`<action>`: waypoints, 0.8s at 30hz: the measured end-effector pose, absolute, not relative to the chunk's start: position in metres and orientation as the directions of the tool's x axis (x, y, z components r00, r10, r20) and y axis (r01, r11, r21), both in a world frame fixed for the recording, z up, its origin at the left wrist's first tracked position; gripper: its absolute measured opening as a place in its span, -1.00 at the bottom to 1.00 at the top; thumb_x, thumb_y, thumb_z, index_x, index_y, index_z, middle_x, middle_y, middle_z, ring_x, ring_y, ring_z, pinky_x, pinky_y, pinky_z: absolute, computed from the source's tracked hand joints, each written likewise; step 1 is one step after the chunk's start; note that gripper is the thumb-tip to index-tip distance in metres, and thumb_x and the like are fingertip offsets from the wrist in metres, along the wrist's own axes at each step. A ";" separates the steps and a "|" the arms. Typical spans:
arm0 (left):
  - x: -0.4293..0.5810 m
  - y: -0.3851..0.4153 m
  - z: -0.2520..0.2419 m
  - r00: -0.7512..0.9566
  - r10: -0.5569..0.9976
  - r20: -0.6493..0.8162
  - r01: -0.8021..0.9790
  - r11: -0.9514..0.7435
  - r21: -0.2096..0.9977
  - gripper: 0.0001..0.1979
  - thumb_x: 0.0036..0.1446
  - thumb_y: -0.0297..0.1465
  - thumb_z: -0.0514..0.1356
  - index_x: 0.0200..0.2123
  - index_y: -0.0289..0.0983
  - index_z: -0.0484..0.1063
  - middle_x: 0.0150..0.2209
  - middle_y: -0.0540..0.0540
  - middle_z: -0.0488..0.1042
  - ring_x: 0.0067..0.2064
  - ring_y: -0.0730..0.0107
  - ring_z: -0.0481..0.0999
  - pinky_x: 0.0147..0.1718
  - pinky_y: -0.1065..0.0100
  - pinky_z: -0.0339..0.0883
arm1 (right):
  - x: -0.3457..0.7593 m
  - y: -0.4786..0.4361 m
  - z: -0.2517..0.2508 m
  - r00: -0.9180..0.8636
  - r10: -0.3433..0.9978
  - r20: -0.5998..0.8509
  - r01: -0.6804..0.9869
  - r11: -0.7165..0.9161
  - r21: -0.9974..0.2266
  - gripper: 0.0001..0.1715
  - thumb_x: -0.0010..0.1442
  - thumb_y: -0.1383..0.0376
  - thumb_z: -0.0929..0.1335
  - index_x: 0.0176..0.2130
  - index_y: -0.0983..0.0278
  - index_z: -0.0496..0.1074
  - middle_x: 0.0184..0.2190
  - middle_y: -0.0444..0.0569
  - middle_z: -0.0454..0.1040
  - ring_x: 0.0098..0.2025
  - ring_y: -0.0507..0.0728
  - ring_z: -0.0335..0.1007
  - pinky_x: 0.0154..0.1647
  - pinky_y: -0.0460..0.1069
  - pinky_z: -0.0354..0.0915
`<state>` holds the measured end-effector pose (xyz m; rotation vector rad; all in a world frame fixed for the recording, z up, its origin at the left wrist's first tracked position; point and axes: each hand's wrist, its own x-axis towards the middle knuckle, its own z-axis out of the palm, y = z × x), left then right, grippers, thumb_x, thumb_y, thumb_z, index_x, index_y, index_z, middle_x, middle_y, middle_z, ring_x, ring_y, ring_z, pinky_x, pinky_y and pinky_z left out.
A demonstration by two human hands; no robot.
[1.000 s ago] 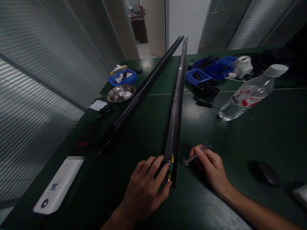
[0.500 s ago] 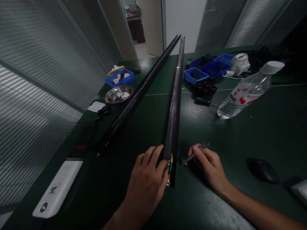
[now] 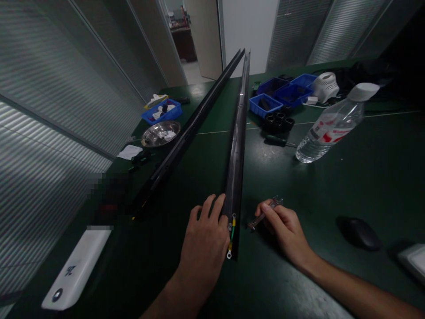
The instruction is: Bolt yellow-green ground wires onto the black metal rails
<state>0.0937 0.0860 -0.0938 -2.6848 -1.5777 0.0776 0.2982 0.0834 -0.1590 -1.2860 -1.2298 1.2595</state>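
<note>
— Two grips: what are they doing?
— Right grip (image 3: pixel 285 228) is pinching the wrench (image 3: pixel 262 215) on the table (image 3: pixel 332 186); left grip (image 3: pixel 206 239), fingers spread, is pressing the black rail (image 3: pixel 236 150) just left of it, rail lying lengthwise away from both

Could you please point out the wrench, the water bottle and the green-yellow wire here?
wrench (image 3: pixel 255 222), head view, bare shaft.
water bottle (image 3: pixel 327 128), head view, red-and-white label.
green-yellow wire (image 3: pixel 232 231), head view, green stretch.

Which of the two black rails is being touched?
The right rail, with the green-yellow wire: the left hand rests on it. The left rail lies untouched; the right hand holds a wrench.
</note>
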 end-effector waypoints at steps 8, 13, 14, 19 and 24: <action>0.094 0.090 -0.096 0.503 0.864 -0.010 0.863 -0.503 -0.046 -0.83 0.20 -0.50 0.25 -0.15 -0.30 0.60 0.33 -0.26 0.32 0.30 -0.19 0.30 0.05 -0.19 0.43 | 0.300 0.084 -0.157 -0.030 0.998 -0.052 0.075 -0.050 -0.996 -0.54 0.44 0.02 0.27 -0.30 0.26 0.52 -0.47 -0.12 0.40 -0.47 0.04 0.23 -0.43 -0.04 0.15; 0.097 0.092 -0.093 0.475 0.879 -0.032 0.879 -0.476 -0.034 -0.76 0.20 -0.53 0.25 -0.06 -0.29 0.57 0.34 -0.27 0.31 0.29 -0.21 0.31 0.03 -0.18 0.44 | 0.300 0.084 -0.157 -0.032 0.998 -0.047 0.067 -0.045 -0.997 -0.56 0.44 0.03 0.28 -0.30 0.26 0.51 -0.45 -0.12 0.40 -0.45 0.04 0.24 -0.41 -0.04 0.17; 0.098 0.092 -0.092 0.469 0.882 -0.040 0.882 -0.470 -0.032 -0.76 0.20 -0.53 0.25 -0.07 -0.29 0.57 0.34 -0.26 0.31 0.29 -0.21 0.31 0.03 -0.18 0.44 | 0.300 0.085 -0.156 -0.033 0.998 -0.047 0.066 -0.044 -0.997 -0.55 0.44 0.02 0.28 -0.30 0.26 0.51 -0.45 -0.12 0.40 -0.45 0.05 0.25 -0.41 -0.04 0.17; 0.098 0.097 -0.092 0.458 0.888 -0.047 0.889 -0.458 -0.004 -0.83 0.23 -0.53 0.25 -0.13 -0.28 0.58 0.30 -0.25 0.35 0.27 -0.21 0.35 0.04 -0.19 0.43 | 0.299 0.086 -0.154 -0.029 0.999 -0.041 0.065 -0.039 -0.997 -0.54 0.42 0.01 0.28 -0.32 0.26 0.52 -0.49 -0.14 0.35 -0.48 0.04 0.21 -0.45 -0.05 0.13; 0.095 0.099 -0.090 0.457 0.888 -0.052 0.889 -0.457 0.015 -0.86 0.23 -0.50 0.28 -0.14 -0.29 0.59 0.31 -0.27 0.34 0.28 -0.22 0.33 0.03 -0.21 0.43 | 0.298 0.085 -0.154 -0.027 0.999 -0.042 0.067 -0.040 -0.997 -0.52 0.43 0.00 0.28 -0.33 0.26 0.51 -0.50 -0.15 0.34 -0.50 0.03 0.19 -0.47 -0.05 0.10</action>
